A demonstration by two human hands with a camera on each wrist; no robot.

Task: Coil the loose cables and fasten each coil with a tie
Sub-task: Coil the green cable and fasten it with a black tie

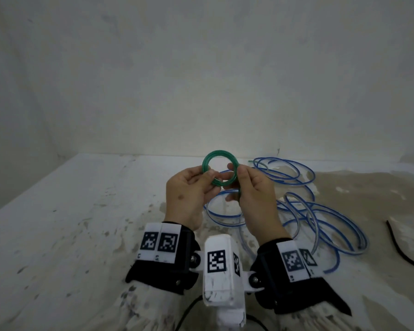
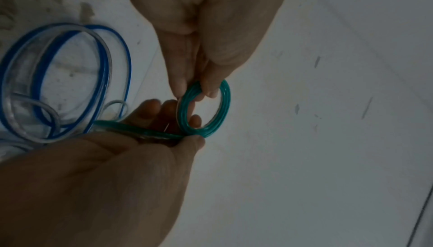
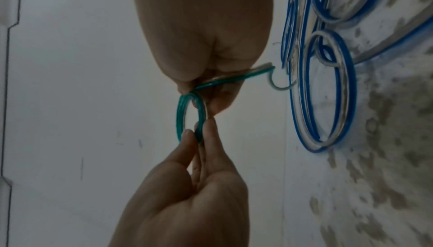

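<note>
A small green cable coil (image 1: 219, 152) is held upright above the table between both hands. My left hand (image 1: 209, 174) pinches its left side with thumb and forefinger. My right hand (image 1: 236, 169) pinches its right side. In the left wrist view the left hand (image 2: 199, 91) grips the green coil (image 2: 225, 106), while the right hand (image 2: 187, 138) holds the loose green tail against it. The right wrist view shows the right hand (image 3: 194, 91) on the green coil (image 3: 180, 114), with the left hand (image 3: 196, 130) below. No tie is seen on the coil.
A long blue-and-clear cable (image 1: 320, 211) lies in loose loops on the stained white table (image 1: 69, 223), right of and beneath the hands. A thin black strip (image 1: 397, 244) lies at the far right edge. A pale wall stands behind the table.
</note>
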